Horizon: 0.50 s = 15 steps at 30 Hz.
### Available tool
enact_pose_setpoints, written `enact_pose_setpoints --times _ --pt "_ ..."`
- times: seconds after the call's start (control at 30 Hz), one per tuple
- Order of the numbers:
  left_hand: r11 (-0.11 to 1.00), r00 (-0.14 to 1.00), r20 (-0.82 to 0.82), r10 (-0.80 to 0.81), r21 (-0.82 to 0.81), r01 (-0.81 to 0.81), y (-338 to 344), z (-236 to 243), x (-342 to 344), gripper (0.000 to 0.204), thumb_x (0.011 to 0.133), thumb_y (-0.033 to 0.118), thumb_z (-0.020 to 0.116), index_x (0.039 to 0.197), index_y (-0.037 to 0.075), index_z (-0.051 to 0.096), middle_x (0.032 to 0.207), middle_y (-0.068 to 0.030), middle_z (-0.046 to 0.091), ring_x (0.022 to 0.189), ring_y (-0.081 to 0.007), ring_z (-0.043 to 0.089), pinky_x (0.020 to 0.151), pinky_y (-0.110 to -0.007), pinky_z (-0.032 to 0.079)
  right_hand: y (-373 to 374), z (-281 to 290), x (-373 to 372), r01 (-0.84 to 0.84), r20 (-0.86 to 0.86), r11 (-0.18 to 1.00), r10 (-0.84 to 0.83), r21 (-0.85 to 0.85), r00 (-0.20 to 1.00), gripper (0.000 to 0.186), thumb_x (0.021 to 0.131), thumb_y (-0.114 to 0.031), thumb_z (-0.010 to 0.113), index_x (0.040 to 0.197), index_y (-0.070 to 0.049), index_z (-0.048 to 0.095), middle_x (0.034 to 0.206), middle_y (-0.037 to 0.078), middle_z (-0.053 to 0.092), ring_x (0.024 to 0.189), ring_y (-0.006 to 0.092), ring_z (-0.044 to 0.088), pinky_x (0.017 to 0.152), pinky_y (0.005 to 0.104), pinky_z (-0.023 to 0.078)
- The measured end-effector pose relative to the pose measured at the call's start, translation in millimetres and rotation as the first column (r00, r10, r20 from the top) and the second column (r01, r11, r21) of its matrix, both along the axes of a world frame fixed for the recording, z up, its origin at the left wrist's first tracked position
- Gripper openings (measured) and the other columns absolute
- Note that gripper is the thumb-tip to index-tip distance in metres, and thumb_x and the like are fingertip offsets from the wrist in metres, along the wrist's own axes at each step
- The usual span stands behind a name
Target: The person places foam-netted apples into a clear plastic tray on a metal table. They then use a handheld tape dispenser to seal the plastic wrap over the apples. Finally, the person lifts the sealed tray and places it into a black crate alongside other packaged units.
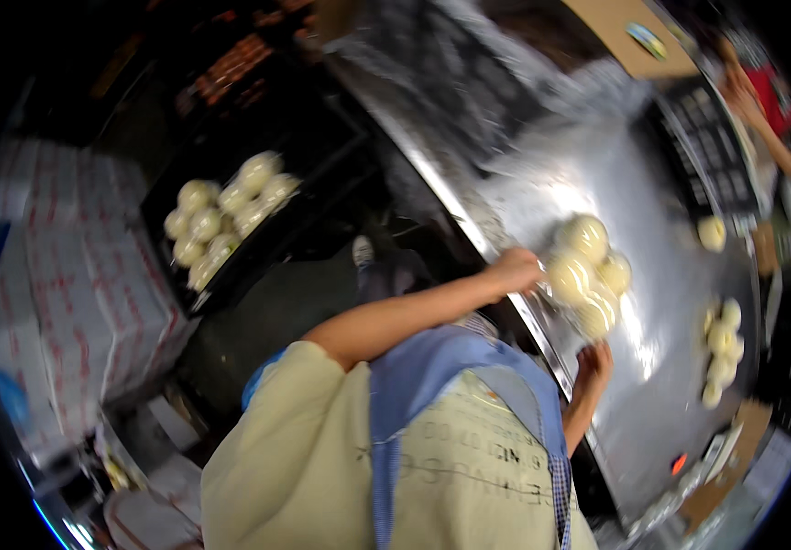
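Observation:
A clear plastic bag of peeled onions [588,280], pale yellow and round, is at the near edge of the metal table, between my two hands. My left hand [516,270] is closed in a fist on the bag's left end. At the bag's lower right, my right hand [594,360] has its fingers curled against the plastic, partly hidden and slightly blurred. Loose peeled onions [724,353] lie farther right on the table, and a single onion [712,234] sits beyond the bag.
Several bagged onions [221,215] fill a black crate [162,215] on my left. White cartons [75,284] are stacked past it. Plastic sheeting [469,82] covers the table's far end. A black crate [703,147] stands at the far right, near another person's arm [762,124]. Cardboard [735,458] lies lower right.

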<state>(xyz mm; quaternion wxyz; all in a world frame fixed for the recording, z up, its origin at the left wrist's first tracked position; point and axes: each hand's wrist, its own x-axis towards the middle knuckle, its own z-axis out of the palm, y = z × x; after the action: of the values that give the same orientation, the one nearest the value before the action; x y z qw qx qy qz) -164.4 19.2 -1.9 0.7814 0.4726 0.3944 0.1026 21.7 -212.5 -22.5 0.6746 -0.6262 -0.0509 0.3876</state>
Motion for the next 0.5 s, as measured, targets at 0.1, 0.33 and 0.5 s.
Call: enact_pose_setpoints --times 0.1,0.33,0.5 --pt "0.997 0.998 0.062 0.029 -0.073 -0.025 6.8 40.3 -23.5 0.016 0.069 0.013 0.059 0.060 0.000 0.057 0.055 -0.0076 0.058 0.045 -0.0130 0.053 0.044 -0.027 0.041 1.7 22.9 -13.0 -0.072 -0.135 0.972 0.104 0.225 0.985 0.019 0.087 -0.017 0.055 0.101 -0.003 0.055 0.084 0.000 0.054 0.071 0.0102 0.049 0.064 0.0244 0.040" --pt "0.988 0.988 0.043 0.151 0.017 -0.152 18.1 90.1 -148.7 0.024 0.071 0.021 0.059 0.056 0.002 0.054 0.053 -0.0051 0.054 0.047 -0.0122 0.049 0.045 -0.028 0.037 57.7 107.3 -106.3 -0.208 -0.195 0.977 0.195 -0.051 0.961 0.024 0.090 -0.022 0.053 0.100 0.000 0.054 0.088 0.005 0.055 0.079 0.0136 0.050 0.071 0.0271 0.038" --pt "0.914 0.913 0.028 0.406 0.001 -0.406 29.2 119.4 -247.8 0.020 0.078 0.017 0.059 0.063 0.003 0.056 0.058 -0.0019 0.053 0.051 -0.0071 0.045 0.046 -0.024 0.032 152.3 160.4 -187.1 -0.469 -0.137 0.857 0.449 -0.213 0.883 0.044 0.085 -0.024 0.056 0.117 0.006 0.051 0.105 0.010 0.058 0.085 0.0145 0.053 0.076 0.0259 0.040"
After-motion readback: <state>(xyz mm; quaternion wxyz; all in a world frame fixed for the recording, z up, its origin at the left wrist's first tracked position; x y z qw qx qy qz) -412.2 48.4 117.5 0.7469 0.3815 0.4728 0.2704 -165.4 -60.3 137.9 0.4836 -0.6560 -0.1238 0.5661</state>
